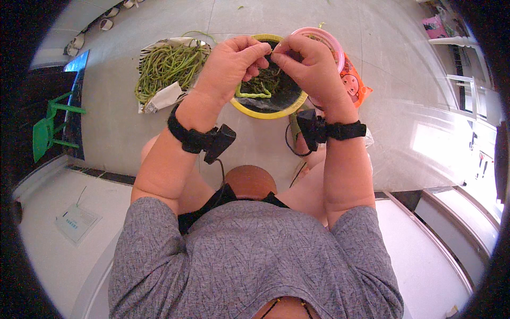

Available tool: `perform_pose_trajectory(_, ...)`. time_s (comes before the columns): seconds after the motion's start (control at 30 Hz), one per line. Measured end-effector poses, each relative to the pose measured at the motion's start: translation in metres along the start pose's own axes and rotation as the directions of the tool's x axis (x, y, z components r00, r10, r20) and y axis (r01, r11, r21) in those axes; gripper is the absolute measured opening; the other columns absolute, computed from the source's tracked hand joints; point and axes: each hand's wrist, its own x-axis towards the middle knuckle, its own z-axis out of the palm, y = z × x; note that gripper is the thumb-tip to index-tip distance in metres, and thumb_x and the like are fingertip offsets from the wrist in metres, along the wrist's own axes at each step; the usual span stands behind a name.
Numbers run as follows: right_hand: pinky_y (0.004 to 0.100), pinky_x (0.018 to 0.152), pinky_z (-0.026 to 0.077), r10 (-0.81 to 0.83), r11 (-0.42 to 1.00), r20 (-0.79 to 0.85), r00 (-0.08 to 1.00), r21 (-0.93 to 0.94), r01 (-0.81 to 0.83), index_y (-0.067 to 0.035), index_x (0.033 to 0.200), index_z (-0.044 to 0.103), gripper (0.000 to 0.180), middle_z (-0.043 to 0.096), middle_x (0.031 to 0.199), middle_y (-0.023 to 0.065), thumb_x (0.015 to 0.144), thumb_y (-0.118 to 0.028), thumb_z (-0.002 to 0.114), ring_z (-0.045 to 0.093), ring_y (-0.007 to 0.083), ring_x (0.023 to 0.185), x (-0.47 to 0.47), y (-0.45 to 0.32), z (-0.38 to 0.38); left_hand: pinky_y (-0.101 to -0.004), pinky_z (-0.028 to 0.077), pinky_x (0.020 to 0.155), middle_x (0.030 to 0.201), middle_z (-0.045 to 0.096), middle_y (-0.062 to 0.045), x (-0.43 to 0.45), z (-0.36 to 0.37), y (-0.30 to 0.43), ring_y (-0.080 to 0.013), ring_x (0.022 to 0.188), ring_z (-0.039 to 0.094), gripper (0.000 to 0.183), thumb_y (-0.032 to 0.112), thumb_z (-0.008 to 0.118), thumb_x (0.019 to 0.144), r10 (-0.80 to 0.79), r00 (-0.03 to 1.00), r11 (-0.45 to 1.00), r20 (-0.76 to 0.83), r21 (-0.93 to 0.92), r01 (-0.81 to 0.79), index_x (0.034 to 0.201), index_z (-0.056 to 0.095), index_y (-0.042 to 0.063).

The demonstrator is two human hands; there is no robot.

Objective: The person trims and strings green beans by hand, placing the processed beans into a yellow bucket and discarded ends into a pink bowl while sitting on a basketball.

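My left hand (235,63) and my right hand (308,63) meet fingertip to fingertip above a yellow-rimmed basin (267,115). Between the pinched fingers is a small piece of thin green stem (272,52), largely hidden by them. Dark plant scraps (263,83) lie on the basin's black inside, along with a bent light-green strip (253,95). To the left, a heap of long green stems (171,67) rests on a printed plastic sheet (161,99). A pink colander (336,44) stands beyond my right hand, its contents mostly covered by that hand.
An orange packet (352,83) with a cartoon face lies by the colander on the tiled floor (247,139). A green plastic chair (48,127) is at the far left. Bulky black devices (219,143) with cables are strapped to both wrists. A brown round object (251,181) sits between my legs.
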Motion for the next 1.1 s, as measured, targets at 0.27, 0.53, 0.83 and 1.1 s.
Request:
perform_pose_trajectory(0.27, 0.0243, 0.067, 0.046, -0.007, 1.0, 0.159, 0.987, 0.021, 0.004, 0.0, 0.087, 0.063, 0.009, 0.061, 0.077, 0.0015, 0.085, -0.008, 0.066, 0.056, 0.0085, 0.074, -0.006, -0.008, 0.005, -0.0184, 0.037, 0.053, 0.079, 0.065, -0.001, 0.001, -0.001, -0.002, -0.0059, 0.065, 0.054, 0.019, 0.026, 0.06, 0.093, 0.037, 0.998, 0.998, -0.055, 0.055, -0.034, 0.092, 0.064, 0.007)
perform_pose_trajectory(0.53, 0.0247, 0.066, 0.046, 0.099, 0.995, 0.207, 0.973, -0.041, -0.093, 0.0, 0.084, 0.061, 0.008, 0.058, 0.074, 0.0019, 0.083, -0.007, 0.066, 0.055, 0.0084, 0.072, -0.009, 0.003, -0.013, -0.03, 0.057, 0.066, 0.083, 0.067, -0.009, 0.009, -0.015, 0.003, -0.0171, 0.074, 0.067, 0.022, 0.025, 0.059, 0.093, -0.021, 0.994, 0.976, -0.104, -0.219, -0.003, 0.095, 0.062, 0.004)
perform_pose_trajectory(0.83, 0.0388, 0.063, 0.049, 0.138, 0.967, 0.188, 0.972, -0.239, -0.091, -0.004, 0.082, 0.065, 0.013, 0.064, 0.076, 0.0142, 0.076, -0.015, 0.065, 0.063, 0.0314, 0.069, -0.011, 0.016, -0.017, -0.0331, 0.058, 0.066, 0.087, 0.068, -0.015, 0.01, -0.031, 0.014, -0.0223, 0.077, 0.068, 0.028, 0.028, 0.055, 0.095, -0.054, 0.998, 0.963, -0.035, -0.266, 0.043, 0.098, 0.06, 0.001)
perform_pose_trajectory(1.1, 0.0425, 0.064, 0.049, 0.165, 0.903, 0.242, 0.956, -0.426, -0.048, -0.004, 0.078, 0.062, 0.015, 0.063, 0.074, 0.0146, 0.076, -0.018, 0.066, 0.063, 0.0344, 0.072, -0.011, 0.016, -0.012, -0.0305, 0.056, 0.064, 0.091, 0.07, -0.013, 0.007, -0.028, 0.013, -0.0222, 0.076, 0.069, 0.038, 0.036, 0.048, 0.097, -0.205, 0.962, 0.94, 0.178, -0.239, 0.245, 0.108, 0.06, 0.001)
